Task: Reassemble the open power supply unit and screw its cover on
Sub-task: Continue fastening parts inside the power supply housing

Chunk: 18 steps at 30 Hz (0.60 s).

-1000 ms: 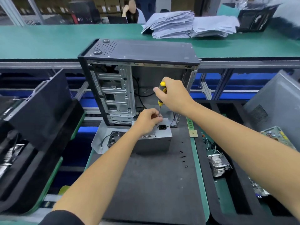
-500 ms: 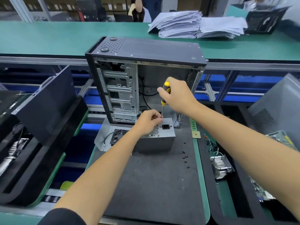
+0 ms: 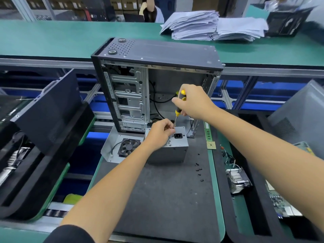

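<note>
Though partly hidden, power supply unit [image 3: 168, 151] under left hand [image 3: 160, 132].

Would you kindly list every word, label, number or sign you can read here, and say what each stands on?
None can be read.
Stacks of white paper sheets on the green bench: print too blurred.
Dark carton at far right: pale marking, illegible.
Green circuit board in the right tray: markings too small.
Grey metal power supply unit: no label shows.
Black-and-yellow screwdriver: no brand visible.
</note>
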Tool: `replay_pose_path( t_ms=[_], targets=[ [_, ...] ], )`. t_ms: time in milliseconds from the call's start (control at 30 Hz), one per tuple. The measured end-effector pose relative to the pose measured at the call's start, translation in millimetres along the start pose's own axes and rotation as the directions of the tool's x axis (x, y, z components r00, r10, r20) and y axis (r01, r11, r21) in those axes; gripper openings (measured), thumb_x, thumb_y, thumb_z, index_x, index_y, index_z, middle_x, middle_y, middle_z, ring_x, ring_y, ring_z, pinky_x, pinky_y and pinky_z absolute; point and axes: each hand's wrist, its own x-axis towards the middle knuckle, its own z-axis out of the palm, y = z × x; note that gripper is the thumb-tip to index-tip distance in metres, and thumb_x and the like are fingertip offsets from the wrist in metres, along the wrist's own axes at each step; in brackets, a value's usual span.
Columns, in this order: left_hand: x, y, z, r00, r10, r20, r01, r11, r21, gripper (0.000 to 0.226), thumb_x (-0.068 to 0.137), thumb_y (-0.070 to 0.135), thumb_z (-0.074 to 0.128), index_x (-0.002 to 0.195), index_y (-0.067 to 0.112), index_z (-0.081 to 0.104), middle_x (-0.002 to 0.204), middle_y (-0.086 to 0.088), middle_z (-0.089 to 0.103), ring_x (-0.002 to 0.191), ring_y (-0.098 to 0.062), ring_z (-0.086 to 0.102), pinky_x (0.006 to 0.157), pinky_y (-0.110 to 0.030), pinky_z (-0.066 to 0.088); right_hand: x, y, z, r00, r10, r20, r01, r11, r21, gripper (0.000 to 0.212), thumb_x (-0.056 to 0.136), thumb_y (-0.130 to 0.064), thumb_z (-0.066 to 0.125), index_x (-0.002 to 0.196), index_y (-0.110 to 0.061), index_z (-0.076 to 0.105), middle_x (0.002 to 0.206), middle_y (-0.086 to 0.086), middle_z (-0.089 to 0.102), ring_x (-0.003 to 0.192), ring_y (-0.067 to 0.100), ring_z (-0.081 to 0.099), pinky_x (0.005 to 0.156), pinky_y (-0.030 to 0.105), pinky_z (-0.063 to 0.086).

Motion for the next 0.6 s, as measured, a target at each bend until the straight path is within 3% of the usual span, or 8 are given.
replay_pose_path(
  t_ms=[133, 200, 333, 600],
  targets=[
    [-2.4, -2.0, 1.8, 1.000, 0.017, 0.017, -0.017, 0.999, 0.029, 0.016, 0.088, 0.004, 0.062, 0.077, 0.014, 0.056, 0.075, -0.001, 0.058, 0.067, -0.019, 0.053, 0.064, -0.032, 0.048, -2.3, -5.6, -0.2, 0.993, -0.085, 0.087, 0.090, 0.995, -0.052, 0.019, 0.092, -0.029, 0.060, 0.088, -0.011, 0.054, 0.073, 0.003, 0.068, 0.062, 0.017, 0.068, 0.055, 0.029, 0.052],
    [-3.8, -2.3, 1.1, 0.998, 0.056, 0.009, -0.057, 0.997, 0.052, 0.019, 0.086, 0.004, 0.065, 0.075, 0.017, 0.056, 0.082, 0.004, 0.056, 0.080, -0.019, 0.055, 0.073, -0.026, 0.046, -3.0, -7.4, -0.9, 0.983, -0.118, 0.138, 0.128, 0.989, -0.068, 0.019, 0.091, -0.029, 0.061, 0.088, -0.012, 0.054, 0.073, 0.002, 0.067, 0.067, 0.019, 0.068, 0.058, 0.033, 0.052],
    [-5.0, -5.4, 2.3, 0.995, 0.087, 0.050, -0.095, 0.977, 0.189, 0.021, 0.082, 0.012, 0.073, 0.075, 0.023, 0.056, 0.096, 0.002, 0.058, 0.103, -0.021, 0.045, 0.090, -0.031, 0.033, -5.1, -6.0, 0.1, 0.966, -0.150, 0.209, 0.172, 0.981, -0.093, 0.018, 0.091, -0.029, 0.062, 0.084, -0.016, 0.053, 0.072, 0.001, 0.066, 0.068, 0.020, 0.066, 0.064, 0.037, 0.055],
    [-2.4, -5.2, -5.9, 0.992, 0.088, 0.093, -0.103, 0.981, 0.167, 0.017, 0.080, 0.009, 0.075, 0.072, 0.014, 0.061, 0.091, 0.001, 0.057, 0.094, -0.021, 0.054, 0.082, -0.037, 0.049, -6.4, -4.5, 4.5, 0.954, -0.182, 0.239, 0.212, 0.971, -0.107, 0.018, 0.091, -0.031, 0.064, 0.086, -0.015, 0.055, 0.075, 0.000, 0.067, 0.068, 0.019, 0.065, 0.068, 0.040, 0.055]
  ],
)
